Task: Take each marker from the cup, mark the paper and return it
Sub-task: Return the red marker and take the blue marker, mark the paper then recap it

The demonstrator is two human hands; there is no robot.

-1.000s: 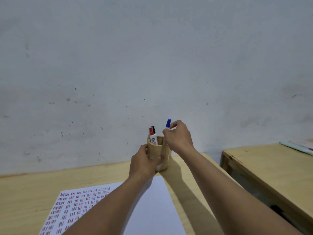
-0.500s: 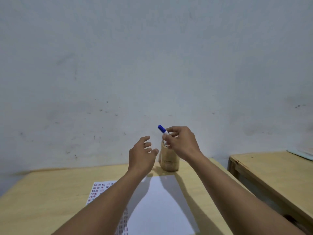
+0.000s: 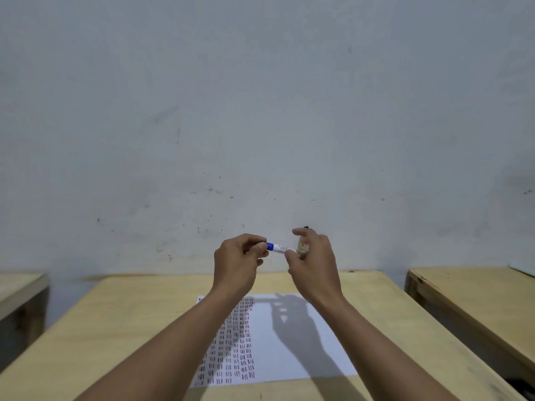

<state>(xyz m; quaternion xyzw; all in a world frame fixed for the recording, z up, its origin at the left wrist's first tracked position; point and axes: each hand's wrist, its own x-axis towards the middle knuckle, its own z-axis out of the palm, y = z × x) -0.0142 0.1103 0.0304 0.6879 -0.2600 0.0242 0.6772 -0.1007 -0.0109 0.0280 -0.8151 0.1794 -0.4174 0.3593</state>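
Nearest the camera, two bare forearms extended forward over the desk [image 3: 121,319], a light wooden surface. A white sheet of paper [image 3: 289,342] lay flat on the desk beneath the arms; its left portion carried columns of short red and dark marks, its right portion was unmarked and crossed by the arms' shadow.

Above the far edge of the paper, both hands were raised clear of the desk. The left hand [image 3: 236,261] was clenched around the blue-capped end of the marker [image 3: 279,248], fingers curled over the cap. The marker lay roughly level between the two hands, its white barrel exposed. The right hand [image 3: 314,263] pinched the opposite end of the barrel with thumb and fingers, the remaining fingers loosely spread.

Directly behind the right hand, the cup [image 3: 304,248] was largely hidden; only a tan sliver showed. A dark tip [image 3: 306,227] showed above the hand.

Beyond stood a scuffed pale wall [image 3: 260,111]. Further desks flanked the scene left [image 3: 20,285] and right [image 3: 474,296].
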